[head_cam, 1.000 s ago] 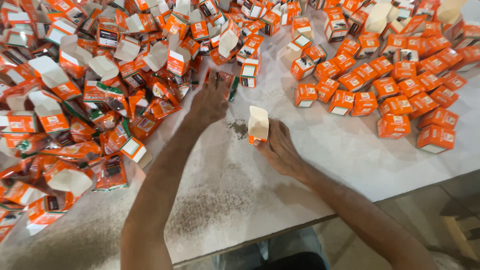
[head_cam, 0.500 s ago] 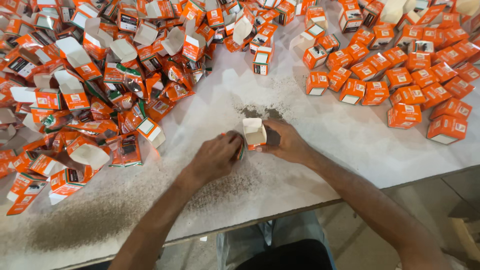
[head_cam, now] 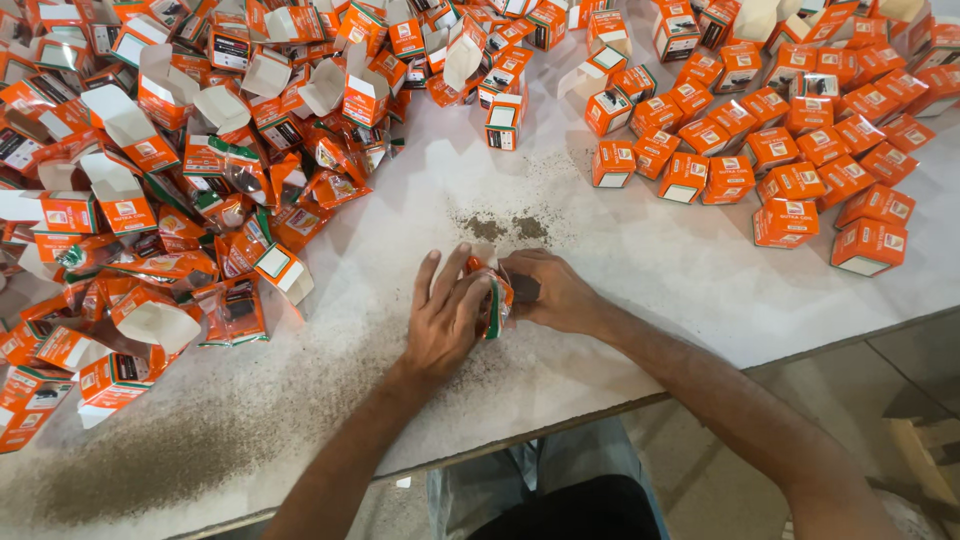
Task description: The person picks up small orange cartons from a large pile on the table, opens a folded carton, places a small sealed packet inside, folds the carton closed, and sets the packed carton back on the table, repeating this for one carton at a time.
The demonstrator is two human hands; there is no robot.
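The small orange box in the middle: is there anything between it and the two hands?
Nothing visible. The left hand and right hand both press directly on the small orange box from opposite sides.

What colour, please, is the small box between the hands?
The small box is orange with white, seen in the head view.

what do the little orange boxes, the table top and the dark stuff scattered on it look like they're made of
Orange boxes: thin printed card, likely; open ones show plain white insides and folded flaps.
The box between the left hand and right hand: the same card, seemingly.
Table top: smooth, matte white, maybe laminate or painted board.
Dark stuff: loose, fine grains, a dry powder or granules; the kind is unclear.
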